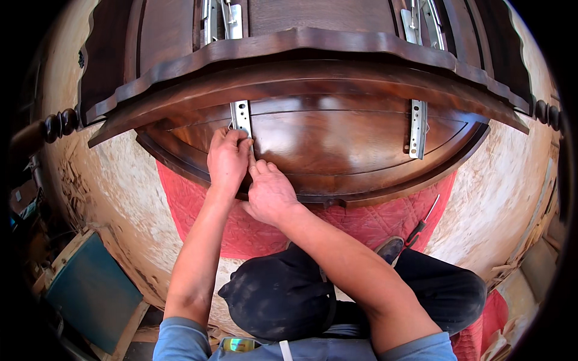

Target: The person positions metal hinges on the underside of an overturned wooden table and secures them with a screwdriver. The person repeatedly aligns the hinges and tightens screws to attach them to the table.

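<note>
A large dark wooden cabinet (337,144) with a curved, polished panel lies in front of me on a red quilted cloth (373,222). Two metal slide rails are fixed to it, the left rail (241,115) and the right rail (418,127). My left hand (227,161) rests at the lower end of the left rail, fingers curled against the metal. My right hand (269,191) is pressed beside it, fingertips pinched at the same spot; whatever small thing they pinch is hidden.
A screwdriver (421,225) lies on the red cloth to the right, near my shoe (390,248). My knees in dark trousers fill the lower middle. The floor is chipboard (114,180) strewn with wood shavings. A blue board (90,289) leans at lower left.
</note>
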Demonstrator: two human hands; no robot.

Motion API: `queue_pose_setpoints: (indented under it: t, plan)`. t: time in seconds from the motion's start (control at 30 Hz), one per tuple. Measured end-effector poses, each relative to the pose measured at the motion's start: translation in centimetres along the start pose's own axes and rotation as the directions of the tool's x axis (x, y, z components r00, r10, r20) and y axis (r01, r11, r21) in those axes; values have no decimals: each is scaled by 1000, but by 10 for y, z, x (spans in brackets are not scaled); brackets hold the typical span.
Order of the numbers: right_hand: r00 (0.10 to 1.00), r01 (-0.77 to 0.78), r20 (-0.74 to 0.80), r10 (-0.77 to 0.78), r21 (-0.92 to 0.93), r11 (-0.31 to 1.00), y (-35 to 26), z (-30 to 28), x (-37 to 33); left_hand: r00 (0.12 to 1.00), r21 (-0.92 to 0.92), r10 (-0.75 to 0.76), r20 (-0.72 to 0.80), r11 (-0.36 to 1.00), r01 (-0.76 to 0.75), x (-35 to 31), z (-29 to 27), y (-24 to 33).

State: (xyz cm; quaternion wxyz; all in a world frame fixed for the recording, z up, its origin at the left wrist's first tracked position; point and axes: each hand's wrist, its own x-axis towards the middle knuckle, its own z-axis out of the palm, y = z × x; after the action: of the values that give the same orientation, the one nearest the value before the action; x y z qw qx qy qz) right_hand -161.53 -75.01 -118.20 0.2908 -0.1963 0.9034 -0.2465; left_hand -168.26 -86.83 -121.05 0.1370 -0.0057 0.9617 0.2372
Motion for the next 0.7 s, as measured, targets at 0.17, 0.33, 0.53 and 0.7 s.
queue_pose_setpoints:
  t: [0.17, 0.33, 0.53, 0.7]
  plan:
    - [999, -1, 33, 2, -9, 1000, 3, -1, -1, 1000, -192, -19, -16, 981, 15, -2, -5, -7]
    - [1000, -12, 20, 12, -14, 1000, 2, 0, -2, 971, 88, -218, 94, 974, 210, 9, -4, 5]
    - [998, 8, 60, -8, 0, 1000, 2, -3, -2, 992, 278, -118, 43, 955, 102, 43, 0, 5]
    - [999, 3, 54, -2, -16, 1000, 1, -4, 0, 993, 335, -88, 83, 941, 56, 47, 8, -4]
